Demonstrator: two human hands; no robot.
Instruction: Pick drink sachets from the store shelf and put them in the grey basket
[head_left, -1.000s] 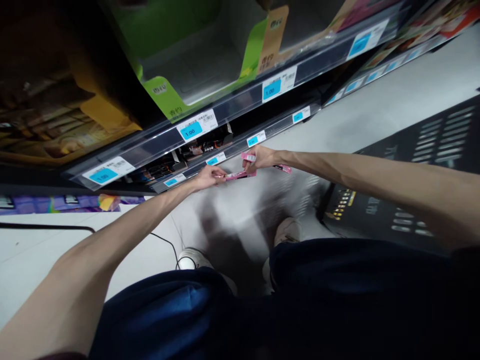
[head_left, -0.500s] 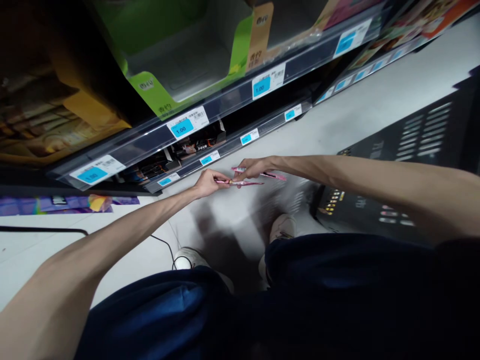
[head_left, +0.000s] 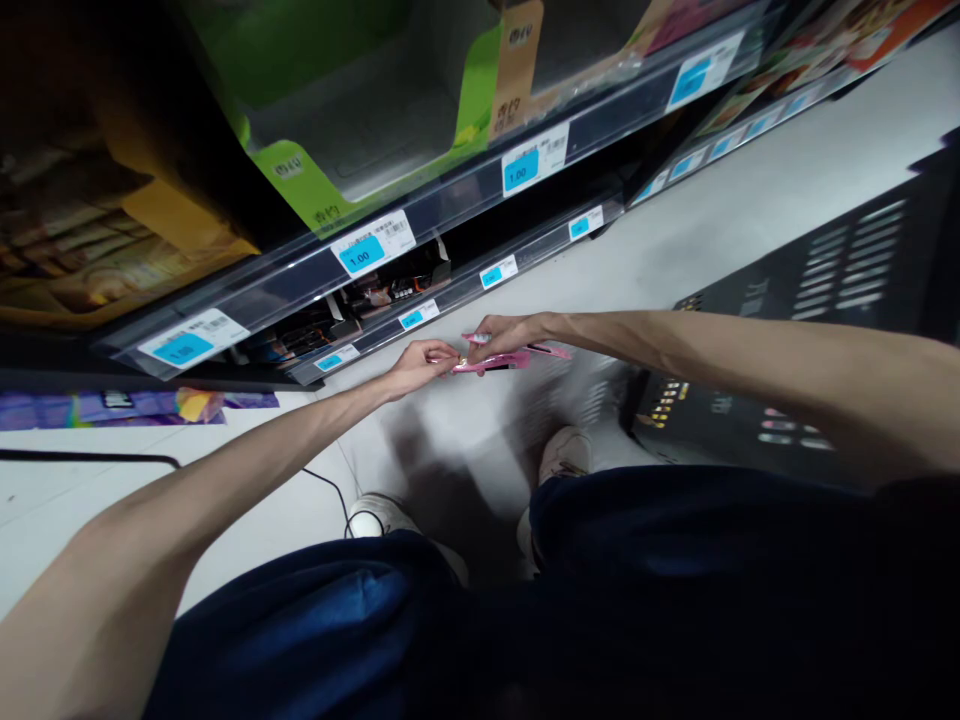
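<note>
1. Since the earlier frame half a second ago, one narrow, glossy pink packet [head_left: 499, 362] has rolled from edge-on to show more of its flat face; both hands hold nearly the same spot.
2. With twelve at the top of the view, its long axis runs roughly from nine to three o'clock, between the hands, above the pale floor [head_left: 645, 270].
3. From the bare left hand [head_left: 420, 368], the packet lies at three o'clock; thumb and fingers are pinched together, apparently on its nine o'clock end.
4. Nearer its middle, the bare right hand [head_left: 504, 338] overlaps it from twelve o'clock, thumb against it, while curled around a second pink packet [head_left: 553, 351].
5. Only the three o'clock end sticks out free.
6. Dark shelf edging [head_left: 459, 295] with blue-and-white labels passes at eleven o'clock; a slotted black plastic crate [head_left: 772, 270] stands at three.
</note>
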